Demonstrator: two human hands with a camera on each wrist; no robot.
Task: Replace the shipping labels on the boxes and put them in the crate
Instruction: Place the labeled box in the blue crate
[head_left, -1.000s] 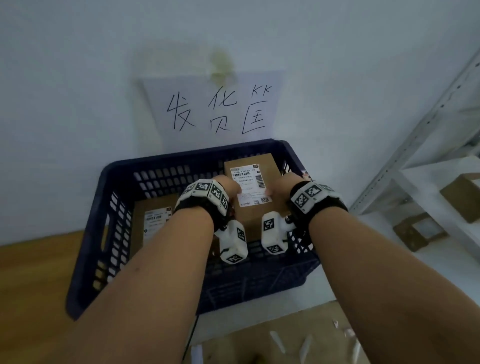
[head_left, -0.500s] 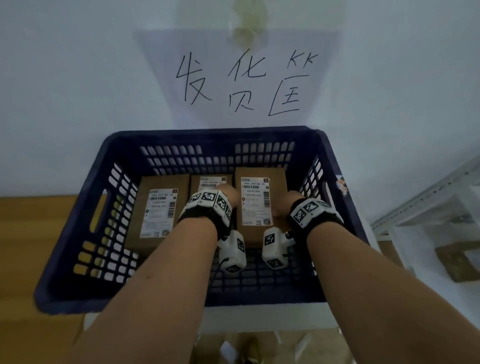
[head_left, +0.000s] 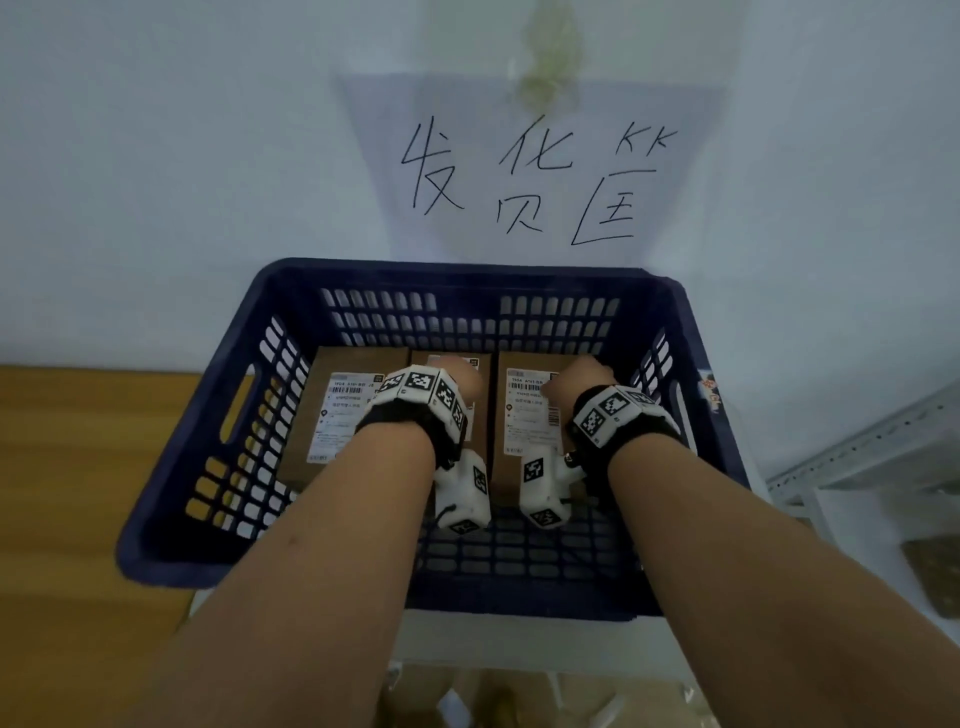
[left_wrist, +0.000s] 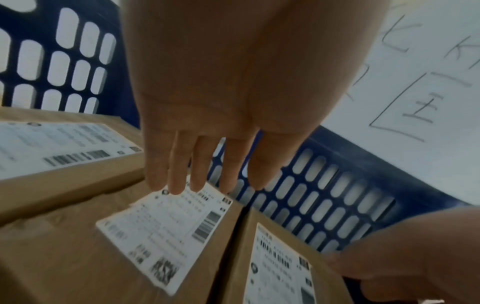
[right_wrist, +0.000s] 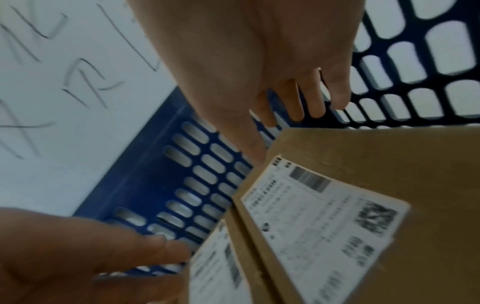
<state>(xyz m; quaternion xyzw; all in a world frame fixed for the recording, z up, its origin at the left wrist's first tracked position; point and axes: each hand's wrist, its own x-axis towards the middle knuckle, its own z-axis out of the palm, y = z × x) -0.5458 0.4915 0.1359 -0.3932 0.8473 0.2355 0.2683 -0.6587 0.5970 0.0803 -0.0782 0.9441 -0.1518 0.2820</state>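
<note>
Three brown cardboard boxes with white shipping labels lie side by side on the floor of the dark blue crate (head_left: 467, 270). The left box (head_left: 337, 364) is untouched. My left hand (head_left: 457, 376) hovers over the middle box (head_left: 483, 436), its fingers (left_wrist: 197, 164) straight above that box's label (left_wrist: 166, 236) and holding nothing. My right hand (head_left: 576, 376) is over the far end of the right box (head_left: 527, 410). Its fingers (right_wrist: 311, 96) are straight, and the thumb is at the far edge of the right box (right_wrist: 376, 164). I cannot tell if the thumb touches it.
A paper sign (head_left: 519, 171) with handwritten characters hangs on the wall behind the crate. A wooden surface (head_left: 78, 467) lies to the left, a white metal shelf (head_left: 857, 467) to the right. The crate's near floor (head_left: 519, 556) holds no boxes.
Both hands held the right box by its sides and lowered it into the crate. It now rests beside the other two, and both hands have let go.
</note>
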